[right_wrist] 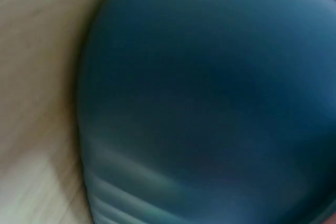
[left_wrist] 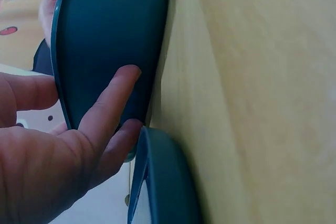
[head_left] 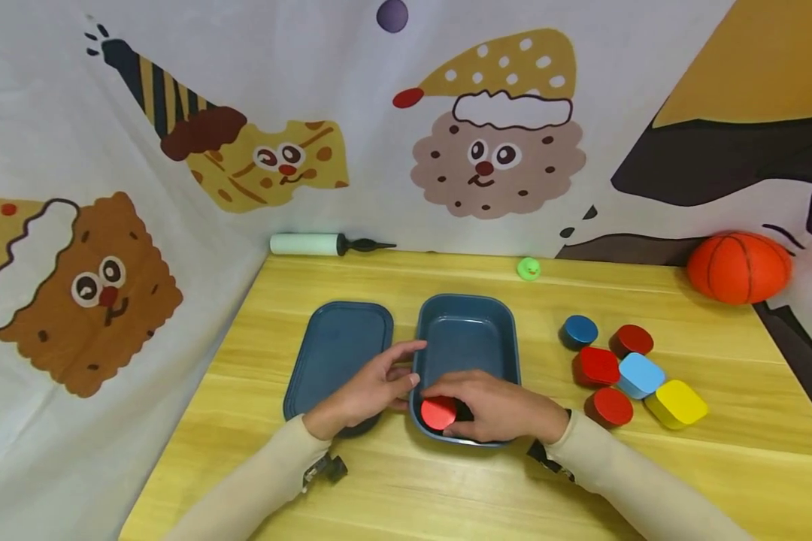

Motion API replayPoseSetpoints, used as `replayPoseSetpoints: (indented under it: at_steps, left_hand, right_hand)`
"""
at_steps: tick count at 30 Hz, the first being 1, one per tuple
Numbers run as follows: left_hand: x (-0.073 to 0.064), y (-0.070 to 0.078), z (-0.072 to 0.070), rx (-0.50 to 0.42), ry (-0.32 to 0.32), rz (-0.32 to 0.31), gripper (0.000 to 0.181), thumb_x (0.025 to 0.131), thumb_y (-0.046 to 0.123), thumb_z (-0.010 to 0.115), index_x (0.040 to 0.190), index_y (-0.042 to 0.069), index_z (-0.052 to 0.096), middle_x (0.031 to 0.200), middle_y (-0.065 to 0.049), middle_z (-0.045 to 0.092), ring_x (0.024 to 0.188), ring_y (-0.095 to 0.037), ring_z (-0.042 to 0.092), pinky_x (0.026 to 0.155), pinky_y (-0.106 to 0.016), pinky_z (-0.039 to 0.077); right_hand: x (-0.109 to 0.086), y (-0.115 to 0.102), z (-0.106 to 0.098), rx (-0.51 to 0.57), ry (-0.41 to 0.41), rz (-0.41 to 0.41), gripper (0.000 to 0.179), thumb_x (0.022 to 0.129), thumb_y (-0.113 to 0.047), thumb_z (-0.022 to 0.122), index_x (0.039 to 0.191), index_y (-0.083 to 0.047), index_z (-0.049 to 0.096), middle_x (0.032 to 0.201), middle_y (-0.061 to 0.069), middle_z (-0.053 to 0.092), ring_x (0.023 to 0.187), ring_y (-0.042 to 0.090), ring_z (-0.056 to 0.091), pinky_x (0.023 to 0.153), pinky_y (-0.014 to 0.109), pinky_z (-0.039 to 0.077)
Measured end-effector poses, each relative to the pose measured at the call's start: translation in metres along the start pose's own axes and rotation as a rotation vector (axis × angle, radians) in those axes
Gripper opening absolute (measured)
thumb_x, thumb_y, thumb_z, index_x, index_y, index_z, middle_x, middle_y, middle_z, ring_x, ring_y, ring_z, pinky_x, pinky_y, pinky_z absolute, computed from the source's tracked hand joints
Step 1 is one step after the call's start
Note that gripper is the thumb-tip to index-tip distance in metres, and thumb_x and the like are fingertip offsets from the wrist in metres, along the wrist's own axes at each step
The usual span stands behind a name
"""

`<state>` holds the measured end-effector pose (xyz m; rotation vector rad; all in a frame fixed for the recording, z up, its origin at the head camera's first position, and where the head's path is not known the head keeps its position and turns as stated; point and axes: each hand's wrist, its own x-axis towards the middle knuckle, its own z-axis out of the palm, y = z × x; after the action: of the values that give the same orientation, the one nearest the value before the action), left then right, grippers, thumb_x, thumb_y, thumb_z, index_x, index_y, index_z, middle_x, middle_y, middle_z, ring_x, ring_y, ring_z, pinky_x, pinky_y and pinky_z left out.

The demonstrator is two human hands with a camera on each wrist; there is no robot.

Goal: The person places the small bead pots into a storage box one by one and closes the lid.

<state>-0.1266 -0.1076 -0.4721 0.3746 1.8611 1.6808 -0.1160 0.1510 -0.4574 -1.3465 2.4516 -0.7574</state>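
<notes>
A wooden tabletop (head_left: 413, 496) with pale yellow grain meets a white cloth backdrop (head_left: 379, 173), printed with cartoon biscuits in party hats, along its far and left sides. Against the far edge lie a pale pump (head_left: 307, 244) with a black nozzle, a small green duck (head_left: 528, 269) and, at the right corner, an orange ball (head_left: 739, 267) with basketball seams. Near the middle stands a dark blue box (head_left: 463, 342), open upward; a matching flat lid (head_left: 345, 342) lies just to its left. To the right sits a loose cluster: a blue round block (head_left: 578, 332), a dark red round block (head_left: 631, 342), a red squarish block (head_left: 596, 367), a light blue block (head_left: 641, 376), a yellow block (head_left: 677, 403) and a red round block (head_left: 609, 407). Within the box, at its near left corner, is a bright red disc-topped piece (head_left: 438, 412), pinched between the thumb and fingers of the right grip (head_left: 497, 406), which reaches in over the right wall; whether the piece touches the box floor cannot be told. The left grip (head_left: 375, 387) is spread, its fingers resting against the outside of the left wall, as the left wrist view confirms.
</notes>
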Motion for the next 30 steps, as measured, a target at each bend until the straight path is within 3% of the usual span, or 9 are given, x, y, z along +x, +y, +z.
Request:
replayPoseSetpoints:
  at_steps: [9,13,19,30]
  left_hand:
    - [-0.003,-0.002,0.002,-0.003,0.029,0.007,0.06,0.111,0.012,0.053,0.167,0.02,0.031,0.168,-0.017,0.035,0.143,-0.04,0.055,0.086,-0.042,0.064]
    - [-0.004,-0.001,0.001,-0.02,0.038,0.013,0.06,0.111,0.011,0.053,0.166,0.019,0.033,0.167,-0.017,0.036,0.14,-0.04,0.057,0.083,-0.04,0.064]
    - [-0.001,-0.002,0.002,-0.026,0.042,0.0,0.06,0.11,0.011,0.056,0.165,0.02,0.036,0.165,-0.016,0.04,0.134,-0.037,0.062,0.083,-0.041,0.065]
    - [0.002,-0.001,0.002,-0.039,0.009,-0.026,0.062,0.108,0.01,0.057,0.165,0.02,0.034,0.167,-0.017,0.036,0.139,-0.038,0.059,0.087,-0.043,0.064]
  right_hand:
    - [-0.004,0.0,-0.01,0.016,0.131,-0.019,0.045,0.094,-0.025,0.082,0.137,-0.015,0.069,0.127,-0.001,0.073,0.113,0.015,0.07,0.098,0.038,0.059]
    - [-0.01,0.005,-0.018,0.046,0.209,-0.005,0.041,0.096,-0.022,0.081,0.135,-0.016,0.07,0.128,0.002,0.074,0.109,0.02,0.072,0.091,0.038,0.063]
    - [-0.032,0.012,-0.033,0.075,0.34,0.095,0.039,0.094,-0.022,0.083,0.131,-0.023,0.071,0.127,0.002,0.075,0.107,0.022,0.072,0.085,0.037,0.064]
    - [-0.082,0.041,-0.065,-0.065,0.564,0.223,0.038,0.089,-0.007,0.085,0.123,-0.018,0.075,0.12,-0.003,0.076,0.097,0.01,0.071,0.076,0.028,0.063]
